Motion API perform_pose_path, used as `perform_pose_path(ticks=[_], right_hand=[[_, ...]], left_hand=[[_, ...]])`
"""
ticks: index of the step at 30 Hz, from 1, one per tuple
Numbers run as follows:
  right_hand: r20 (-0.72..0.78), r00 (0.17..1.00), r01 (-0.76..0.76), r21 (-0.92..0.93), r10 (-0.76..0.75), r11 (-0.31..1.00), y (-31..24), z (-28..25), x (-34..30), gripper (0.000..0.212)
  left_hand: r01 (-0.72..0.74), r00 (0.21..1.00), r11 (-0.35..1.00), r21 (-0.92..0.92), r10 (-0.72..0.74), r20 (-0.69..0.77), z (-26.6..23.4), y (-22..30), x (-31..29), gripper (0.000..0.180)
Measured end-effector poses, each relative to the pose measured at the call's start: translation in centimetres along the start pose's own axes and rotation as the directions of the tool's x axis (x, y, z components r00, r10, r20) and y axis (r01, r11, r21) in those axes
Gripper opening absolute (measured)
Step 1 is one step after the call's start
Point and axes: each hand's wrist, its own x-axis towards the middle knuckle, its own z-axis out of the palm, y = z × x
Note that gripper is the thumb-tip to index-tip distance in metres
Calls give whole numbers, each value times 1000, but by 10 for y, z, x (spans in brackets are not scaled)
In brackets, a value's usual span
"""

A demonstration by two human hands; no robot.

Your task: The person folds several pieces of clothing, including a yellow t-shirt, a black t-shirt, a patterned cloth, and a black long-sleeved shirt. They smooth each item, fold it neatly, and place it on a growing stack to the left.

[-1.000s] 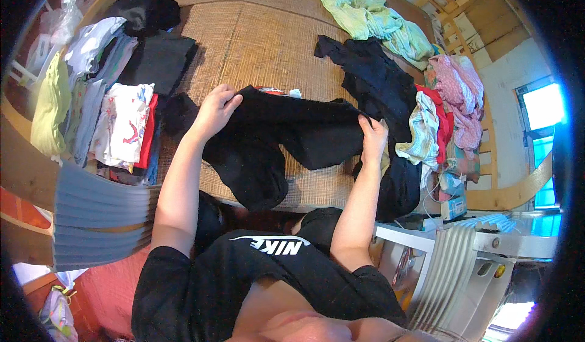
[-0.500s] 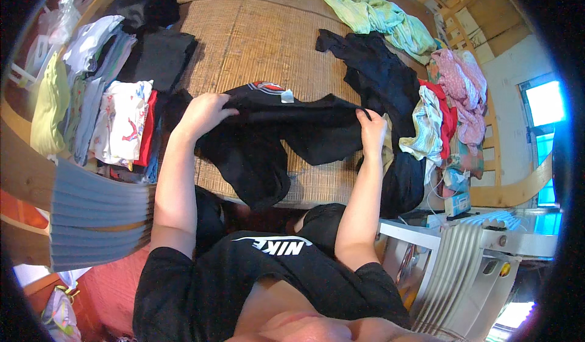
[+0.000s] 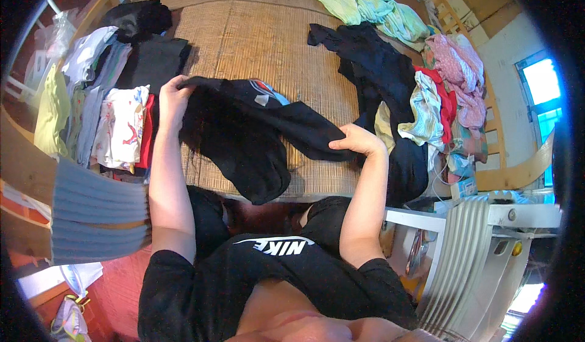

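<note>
A black garment is stretched between my hands over the woven mat. It bears a red, white and blue print and a small white tag; folds hide its exact kind. My left hand is closed on its far left corner, beside the folded stacks. At the garment's right end, my right hand pinches the cloth between thumb and fingers. One broad black part hangs toward me and lies on the mat near its front edge.
Folded clothes stand in stacks on the left, with folded black cloth behind. To the right lie loose black clothes, a patterned cloth and a pink cloth. A pale green cloth lies far right.
My left hand has moved left and slightly away from me. The right hand has come lower and inward, so the garment now slopes down to the right.
</note>
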Motion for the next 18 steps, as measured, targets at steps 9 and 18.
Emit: perform_pose_path(ticks=[9,18], right_hand=[[-826,552,-101,-198,-111,975,14,9,3,22],[-663,715,-496,-259,220,829,13,16,-25,21]], left_hand=[[-184,959,467,865,278,54,-29,-9,-19,19],[88,995,974,-207,-97,-31,-18,13,-35,14]])
